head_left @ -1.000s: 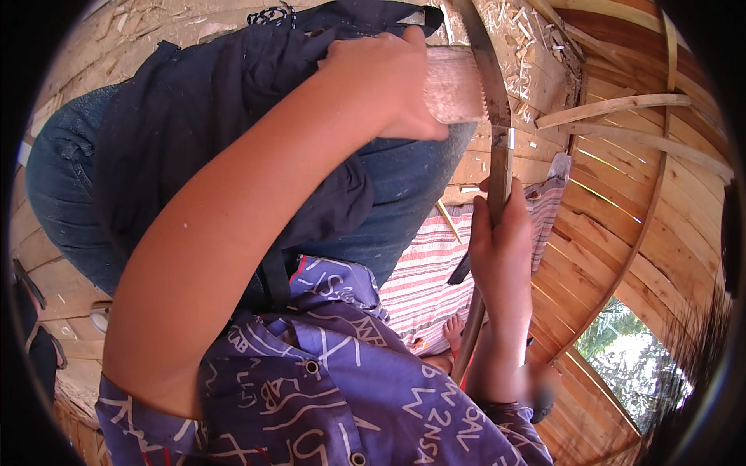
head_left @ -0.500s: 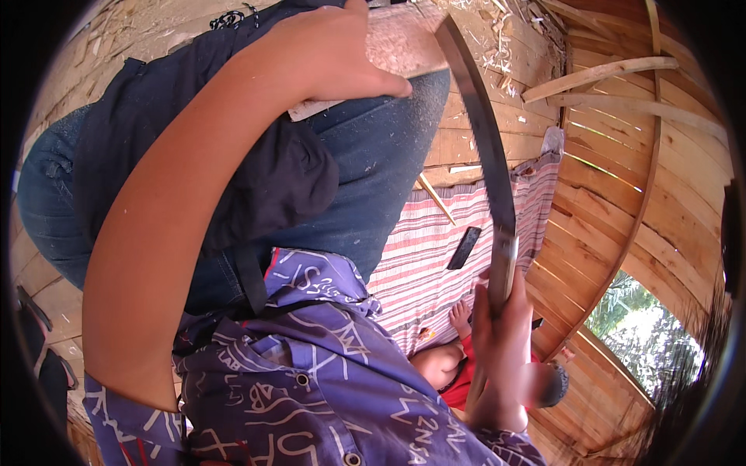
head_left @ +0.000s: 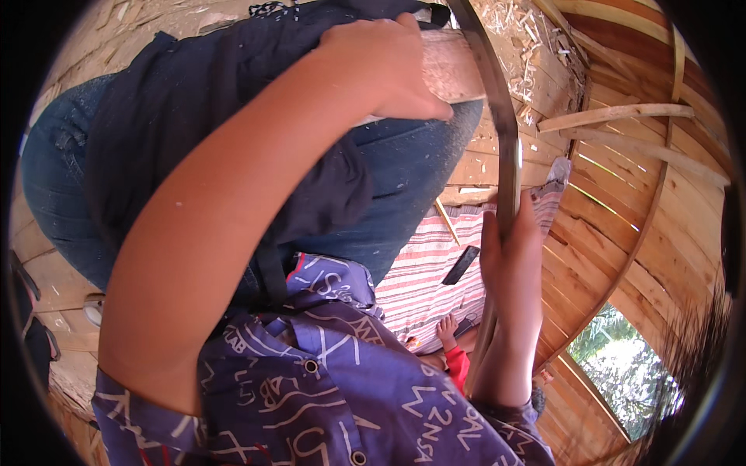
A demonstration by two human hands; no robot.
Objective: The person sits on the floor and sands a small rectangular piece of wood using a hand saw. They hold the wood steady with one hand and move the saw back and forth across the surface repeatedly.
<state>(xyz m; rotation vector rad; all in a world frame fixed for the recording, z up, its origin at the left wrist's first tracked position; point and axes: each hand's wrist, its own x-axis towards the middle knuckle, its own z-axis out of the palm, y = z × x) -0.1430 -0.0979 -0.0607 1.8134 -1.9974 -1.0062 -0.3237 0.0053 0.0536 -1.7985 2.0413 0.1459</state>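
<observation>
A wooden board (head_left: 452,68) lies across my thigh in dark trousers. My left hand (head_left: 392,70) clamps it from above, the thumb stretched along its near edge and the fingertips mostly out of sight. My right hand (head_left: 513,245) is wrapped round the handle of a curved hand saw (head_left: 497,101). The dark blade stands against the board's right end, just beyond my left hand, its tip running out at the top of the view. How deep the teeth sit in the wood I cannot tell. Sawdust speckles my trouser leg (head_left: 458,128).
Wood shavings (head_left: 528,58) litter the plank floor at the upper right. On a striped mat (head_left: 420,256) lies a dark flat object (head_left: 461,265). Another person's red sleeve (head_left: 457,366) and hand show close by my right forearm. Curved wood strips (head_left: 614,115) lean near the plank wall.
My right hand has pushed the saw forward and up, so more blade passes beyond the board. The view has shifted slightly. The other person is now mostly hidden by my arm.
</observation>
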